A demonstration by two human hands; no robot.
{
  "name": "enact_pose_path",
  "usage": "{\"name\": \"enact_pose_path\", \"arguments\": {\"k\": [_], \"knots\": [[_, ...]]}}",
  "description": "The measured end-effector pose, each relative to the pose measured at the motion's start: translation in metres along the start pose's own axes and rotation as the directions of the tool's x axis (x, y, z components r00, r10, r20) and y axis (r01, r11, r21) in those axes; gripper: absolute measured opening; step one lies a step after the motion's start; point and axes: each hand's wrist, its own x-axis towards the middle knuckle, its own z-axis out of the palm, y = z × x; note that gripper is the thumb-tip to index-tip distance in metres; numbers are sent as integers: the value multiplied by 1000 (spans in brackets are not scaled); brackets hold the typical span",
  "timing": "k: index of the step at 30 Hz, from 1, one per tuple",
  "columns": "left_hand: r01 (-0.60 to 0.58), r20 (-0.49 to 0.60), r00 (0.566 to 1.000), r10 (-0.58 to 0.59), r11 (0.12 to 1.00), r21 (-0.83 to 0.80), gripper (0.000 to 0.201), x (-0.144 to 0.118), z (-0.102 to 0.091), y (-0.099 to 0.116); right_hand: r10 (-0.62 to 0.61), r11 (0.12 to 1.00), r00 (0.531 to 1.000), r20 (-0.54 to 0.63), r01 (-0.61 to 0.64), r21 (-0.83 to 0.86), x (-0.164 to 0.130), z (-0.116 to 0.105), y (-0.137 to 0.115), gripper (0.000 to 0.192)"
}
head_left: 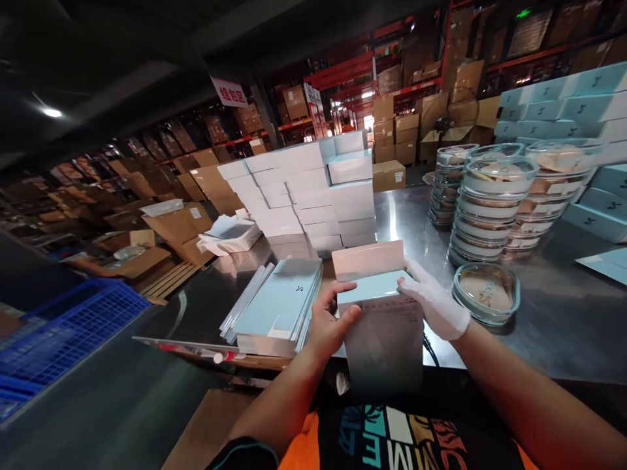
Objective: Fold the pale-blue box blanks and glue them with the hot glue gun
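My left hand [329,321], bare, grips the left side of a pale blue-and-white box [382,326] that stands upright at the table's near edge. My right hand [434,301], in a white glove, presses on the box's top right corner. The box's flap [368,258] stands open behind the hands. A stack of flat, unfolded light blue cartons [279,305] lies just left of the box. A single glass dish with a lid [486,294] sits on the table right of my gloved hand.
A steel table [563,313] carries piled white and blue boxes [313,192] at the back, stacked glass dishes [490,202] on the right, and more blue boxes [578,104] far right. A blue plastic crate [63,326] sits at the left. Cardboard boxes [181,225] and warehouse shelving lie beyond.
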Motion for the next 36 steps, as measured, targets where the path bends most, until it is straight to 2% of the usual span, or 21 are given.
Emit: {"name": "enact_pose_path", "arguments": {"k": [3,5,6,8,9,11,12,14,17,20,22,23,26,28,30,31,32,33,34,35,36], "knots": [[-90,10,996,89,994,55,62,-1,3,-9,11,1000,998,55,-10,-8,-4,1,-13,78],[-142,-50,988,144,989,45,63,-1,4,-18,-43,997,994,99,49,-66,-9,-7,-8,90],[-163,-81,983,164,986,15,64,-1,4,-21,-74,991,990,123,87,-106,-12,-12,-4,90],[-206,-98,975,200,977,-49,67,1,2,-25,-147,969,974,171,176,-175,-19,-20,3,72],[-228,-65,972,225,972,-60,65,2,0,-25,-195,955,961,198,232,-184,-22,-22,5,58],[-280,61,958,282,959,-39,53,4,-4,-20,-284,931,923,259,330,-156,-27,-23,5,33],[-300,119,946,301,954,-22,47,5,-6,-17,-311,923,908,280,359,-139,-30,-22,4,27],[-313,182,934,307,950,6,44,6,-8,-12,-316,923,904,289,363,-128,-32,-21,0,24],[-340,165,928,333,940,14,40,7,-8,-10,-265,939,919,292,315,-138,-32,-21,-5,23],[-426,161,890,426,904,-38,22,8,-10,-11,-255,943,923,289,303,-136,-31,-24,-6,22],[-459,210,866,453,888,-24,19,12,-15,-5,-266,939,921,286,315,-138,-32,-24,-5,21],[-467,268,855,445,884,22,21,14,-17,0,-278,933,915,291,330,-145,-34,-23,-4,22],[-497,524,795,305,823,274,45,22,-21,27,-345,885,883,318,419,-201,-41,-13,0,37],[-534,660,730,175,749,392,71,25,-18,45,-413,831,841,349,505,-234,-44,-8,3,67],[-572,723,682,113,699,430,85,28,-16,59,-428,791,812,397,549,-269,-45,-12,7,94],[-580,725,680,112,688,437,85,29,-18,62,-409,783,820,400,540,-308,-44,-20,9,99],[-565,697,707,121,689,454,83,32,-21,63,-375,778,850,369,505,-374,-44,-32,13,97],[-523,624,768,147,706,477,82,35,-27,62,-332,762,895,298,441,-475,-45,-48,18,93],[-454,497,847,188,741,495,82,38,-35,58,-283,727,939,194,342,-595,-46,-66,24,88],[-364,313,921,230,793,489,84,42,-43,52,-242,665,968,62,212,-716,-48,-85,32,81],[-273,92,961,259,853,445,89,45,-50,44,-194,571,979,-67,57,-819,-51,-104,42,71]]}}
